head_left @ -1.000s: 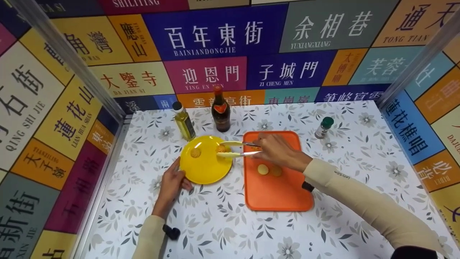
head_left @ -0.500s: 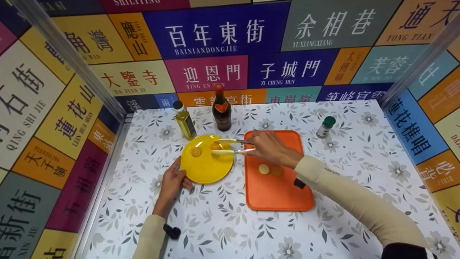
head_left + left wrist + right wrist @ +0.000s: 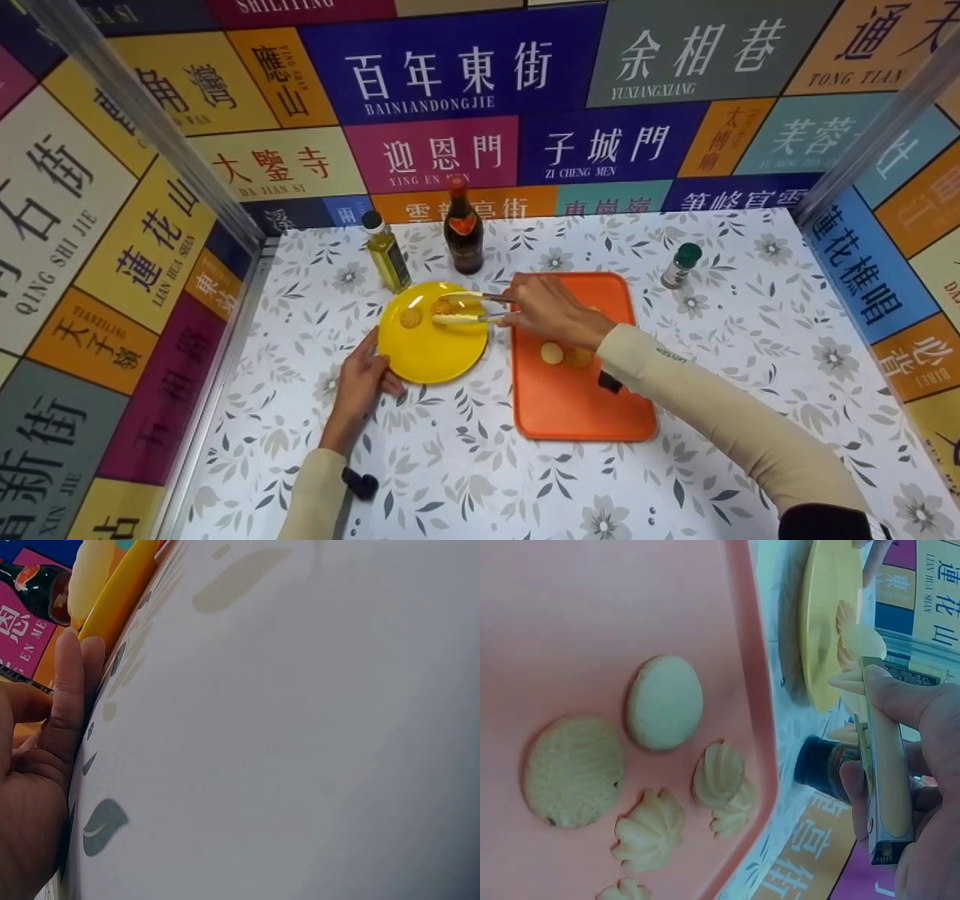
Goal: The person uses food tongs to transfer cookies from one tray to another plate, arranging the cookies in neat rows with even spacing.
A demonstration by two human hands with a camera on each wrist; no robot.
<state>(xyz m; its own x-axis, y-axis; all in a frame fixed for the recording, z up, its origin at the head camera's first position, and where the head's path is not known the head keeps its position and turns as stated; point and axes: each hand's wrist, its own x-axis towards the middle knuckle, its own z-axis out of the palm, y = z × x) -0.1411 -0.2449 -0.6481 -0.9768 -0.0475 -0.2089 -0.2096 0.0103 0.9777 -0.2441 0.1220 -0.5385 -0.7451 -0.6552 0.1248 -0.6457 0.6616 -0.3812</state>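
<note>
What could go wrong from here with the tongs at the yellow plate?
The cookie between the tongs might slip or crumble if the right hand squeezes harder. The tongs could nudge the other cookie lying close by. The yellow bottle stands near the plate's far edge, so a push from the left hand at the rim might tip it.

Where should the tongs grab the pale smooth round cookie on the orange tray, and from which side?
By its rim, likely best from above, tongs on near and far edges: the pale cookie lies flat on the orange tray, and the browner round cookie sits close on its right.
</note>
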